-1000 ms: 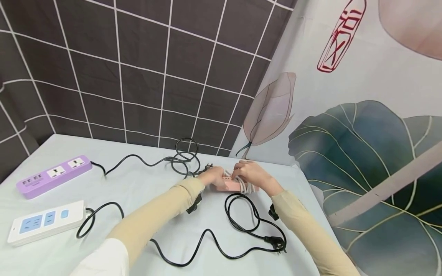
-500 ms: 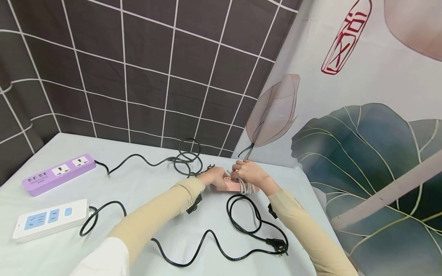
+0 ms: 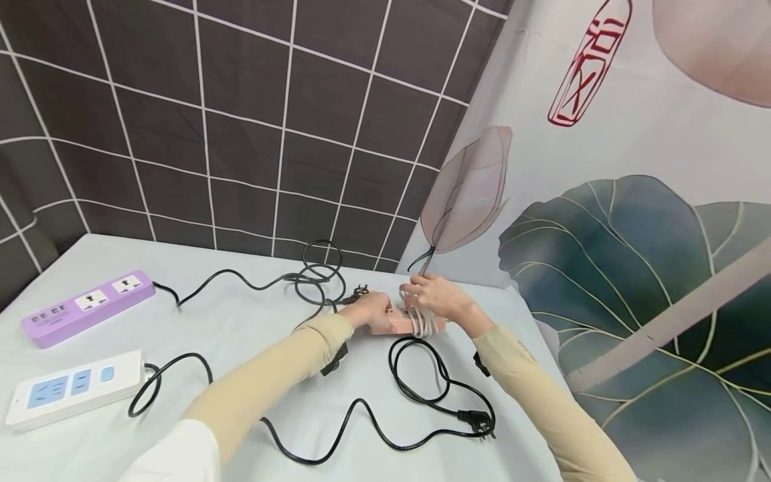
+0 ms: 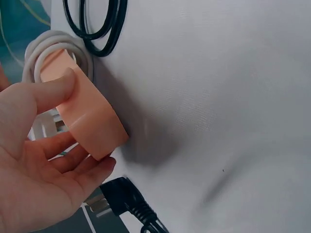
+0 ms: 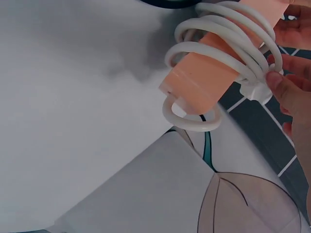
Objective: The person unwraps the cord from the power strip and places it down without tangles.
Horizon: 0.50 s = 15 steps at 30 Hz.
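Note:
A pink power strip [image 3: 396, 324] is held just off the table's far right part, with its white cord [image 5: 214, 30] wound around it in several loops. My left hand [image 3: 372, 310] grips one end of the strip, thumb on one face and fingers underneath, as the left wrist view shows. With thumb and fingers, my right hand [image 3: 442, 298] pinches the cord close to its white plug [image 5: 255, 91]. In the right wrist view, a short loop of cord leaves the strip's other end. The plug is largely hidden in the head view.
At left lie a purple power strip [image 3: 90, 306] and a white power strip [image 3: 75, 389]. A black plug [image 3: 359, 293] with a coiled black cord [image 3: 322, 273] sits beside my left hand. Nearer me, another black cord [image 3: 394, 368] loops towards its plug [image 3: 478, 422].
My right hand has lifted slightly from the strip with the white cord in its fingers. The left hand keeps its grip. The head view has shifted a little.

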Each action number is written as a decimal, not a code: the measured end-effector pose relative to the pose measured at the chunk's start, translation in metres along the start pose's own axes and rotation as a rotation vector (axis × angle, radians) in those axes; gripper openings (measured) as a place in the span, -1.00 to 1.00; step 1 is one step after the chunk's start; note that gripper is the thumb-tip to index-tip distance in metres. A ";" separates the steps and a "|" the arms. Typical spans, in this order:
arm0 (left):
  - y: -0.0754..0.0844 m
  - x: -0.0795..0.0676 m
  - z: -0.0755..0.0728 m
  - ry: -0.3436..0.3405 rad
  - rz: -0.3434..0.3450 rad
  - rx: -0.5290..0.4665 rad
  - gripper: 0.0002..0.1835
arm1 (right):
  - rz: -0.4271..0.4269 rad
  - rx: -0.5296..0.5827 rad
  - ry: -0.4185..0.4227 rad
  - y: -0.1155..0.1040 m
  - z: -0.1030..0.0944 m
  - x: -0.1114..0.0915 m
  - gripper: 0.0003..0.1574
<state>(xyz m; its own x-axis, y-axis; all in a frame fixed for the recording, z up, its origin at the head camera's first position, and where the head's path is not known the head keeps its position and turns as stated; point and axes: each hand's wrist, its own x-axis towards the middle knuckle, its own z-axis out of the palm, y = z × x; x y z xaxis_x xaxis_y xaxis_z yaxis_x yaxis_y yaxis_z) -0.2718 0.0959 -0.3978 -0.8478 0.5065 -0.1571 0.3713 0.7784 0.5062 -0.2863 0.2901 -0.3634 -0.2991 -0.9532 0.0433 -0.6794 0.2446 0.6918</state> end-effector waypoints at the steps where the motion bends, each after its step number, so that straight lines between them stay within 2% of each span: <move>1: 0.000 -0.001 0.000 -0.001 -0.001 0.000 -0.46 | -0.008 0.004 0.002 -0.001 -0.001 0.000 -0.81; 6: 0.002 -0.001 0.003 0.008 0.006 0.038 -0.46 | -0.038 0.078 0.023 -0.005 -0.011 -0.003 -0.84; 15: 0.006 -0.004 0.004 0.037 0.025 0.088 -0.45 | -0.035 0.164 -0.045 -0.006 -0.030 -0.013 -0.76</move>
<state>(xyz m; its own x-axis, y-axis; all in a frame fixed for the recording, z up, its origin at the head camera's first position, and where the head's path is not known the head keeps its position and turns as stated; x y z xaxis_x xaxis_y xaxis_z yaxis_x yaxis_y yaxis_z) -0.2647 0.1005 -0.3978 -0.8507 0.5135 -0.1127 0.4232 0.7961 0.4327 -0.2578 0.2961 -0.3468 -0.3009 -0.9535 -0.0135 -0.7887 0.2409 0.5656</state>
